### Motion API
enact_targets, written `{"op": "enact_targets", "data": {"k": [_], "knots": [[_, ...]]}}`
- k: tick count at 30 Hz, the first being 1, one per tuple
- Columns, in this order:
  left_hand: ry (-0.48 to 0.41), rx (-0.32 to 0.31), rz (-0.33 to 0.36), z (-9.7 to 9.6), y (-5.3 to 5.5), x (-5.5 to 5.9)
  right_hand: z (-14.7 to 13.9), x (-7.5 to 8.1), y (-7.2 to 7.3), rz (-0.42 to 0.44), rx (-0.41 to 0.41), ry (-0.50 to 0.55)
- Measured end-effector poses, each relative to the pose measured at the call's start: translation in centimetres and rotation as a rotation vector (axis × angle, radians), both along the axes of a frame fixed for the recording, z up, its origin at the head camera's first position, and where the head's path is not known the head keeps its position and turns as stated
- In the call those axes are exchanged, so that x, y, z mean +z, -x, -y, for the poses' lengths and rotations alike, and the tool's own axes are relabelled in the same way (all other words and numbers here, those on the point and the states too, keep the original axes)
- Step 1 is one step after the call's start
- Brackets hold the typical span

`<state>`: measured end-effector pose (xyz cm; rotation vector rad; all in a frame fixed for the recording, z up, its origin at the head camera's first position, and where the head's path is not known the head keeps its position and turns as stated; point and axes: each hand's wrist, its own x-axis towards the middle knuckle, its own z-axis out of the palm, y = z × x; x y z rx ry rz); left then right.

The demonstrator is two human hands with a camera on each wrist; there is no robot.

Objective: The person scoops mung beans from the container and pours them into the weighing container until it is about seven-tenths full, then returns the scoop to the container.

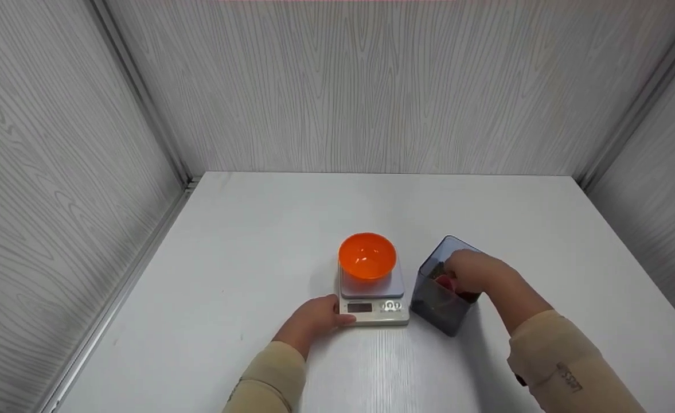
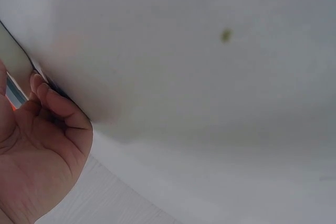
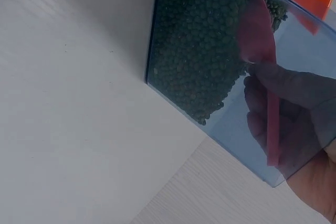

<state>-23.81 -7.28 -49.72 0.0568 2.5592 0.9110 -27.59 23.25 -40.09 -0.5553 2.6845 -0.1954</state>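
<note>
An orange bowl (image 1: 367,249) sits on the plate of a white kitchen scale (image 1: 374,318). At the scale's front left corner my left hand (image 1: 312,319) grips the edge, thumb over the top beside the dark display. In the left wrist view its fingers (image 2: 60,104) curl against the scale's side. My right hand (image 1: 475,272) reaches into a clear bluish plastic bin (image 1: 434,307) right of the scale. Through the bin's wall, the right wrist view shows that hand holding a red spoon (image 3: 273,124) by the handle. The spoon's bowl overlaps a heap of small green beans (image 3: 194,45).
The scale and bin stand close together on a white table (image 1: 257,229). Pale wood-grain panels (image 1: 360,86) rise behind the table and on both sides. A small greenish bit (image 2: 226,35) shows on the white surface in the left wrist view.
</note>
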Motion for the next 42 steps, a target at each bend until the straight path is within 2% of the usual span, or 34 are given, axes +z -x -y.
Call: {"op": "enact_targets", "data": {"k": [8,13,23,28,34,38,42], "knots": [[-0.005,-0.004,-0.004,0.1,-0.1,0.1,-0.7,-0.1,0.2,-0.113,0.113,0.101],[-0.001,0.000,-0.009,-0.1,-0.1,0.2,-1.4,0.5,0.1,-0.164,0.166,0.131],[-0.012,0.011,0.007,0.0,-0.2,0.2,-2.2,1.9,-1.1,-0.151,0.032,0.219],[-0.018,0.011,0.001,-0.1,-0.2,0.3,-1.8,1.8,-2.5,-0.202,-0.038,0.216],[-0.016,0.016,0.004,-0.1,-0.3,0.3,-1.6,1.3,-3.6,-0.304,-0.066,0.194],[-0.030,0.029,0.012,0.0,-0.4,0.3,-2.1,1.2,-3.8,-0.349,-0.060,0.231],[-0.006,0.010,-0.005,0.0,-0.4,0.4,-2.7,1.1,-4.0,-0.361,-0.064,0.284]]}}
